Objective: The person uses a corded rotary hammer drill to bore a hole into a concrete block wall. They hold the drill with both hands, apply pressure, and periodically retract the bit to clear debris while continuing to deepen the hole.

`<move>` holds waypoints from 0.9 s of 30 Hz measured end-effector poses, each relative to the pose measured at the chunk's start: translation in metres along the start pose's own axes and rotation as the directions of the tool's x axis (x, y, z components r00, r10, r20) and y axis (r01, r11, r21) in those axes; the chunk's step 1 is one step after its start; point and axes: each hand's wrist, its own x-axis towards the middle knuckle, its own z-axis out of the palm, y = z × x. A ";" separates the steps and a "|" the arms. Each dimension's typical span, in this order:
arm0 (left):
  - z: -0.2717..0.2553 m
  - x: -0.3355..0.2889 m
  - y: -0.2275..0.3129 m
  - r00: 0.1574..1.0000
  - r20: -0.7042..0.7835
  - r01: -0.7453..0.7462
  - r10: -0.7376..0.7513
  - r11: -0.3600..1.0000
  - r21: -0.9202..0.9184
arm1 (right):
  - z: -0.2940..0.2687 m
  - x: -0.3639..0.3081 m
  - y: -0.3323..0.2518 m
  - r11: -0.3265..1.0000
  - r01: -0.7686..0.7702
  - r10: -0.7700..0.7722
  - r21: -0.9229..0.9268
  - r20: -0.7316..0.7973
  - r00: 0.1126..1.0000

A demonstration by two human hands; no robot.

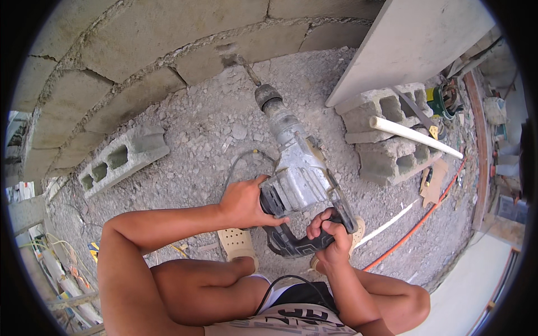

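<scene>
A grey and black rotary hammer drill (300,173) lies across the middle, its chuck pointing away from me. Its metal bit (251,71) reaches the foot of the concrete block wall (204,63), beside a dark chipped patch; whether the tip is in the wall I cannot tell. My left hand (244,203) is closed around the left side of the drill's body, near the black housing. At the rear, my right hand (335,238) grips the black handle (294,243); whether a finger presses the trigger is hidden. The cord runs back past my lap.
Loose grey gravel (196,140) covers the ground. One hollow block (124,159) lies left; stacked blocks (386,159) stand right, with a white pipe (414,137) and a handsaw (417,109) on them. A pale board (409,45) leans there. An orange hose (409,232) runs along the right.
</scene>
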 end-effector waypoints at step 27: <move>-0.014 0.054 -0.042 0.966 0.219 0.100 -0.135 0.981 0.165 | -0.044 0.095 0.064 0.972 -0.189 0.215 0.142 -0.205 0.955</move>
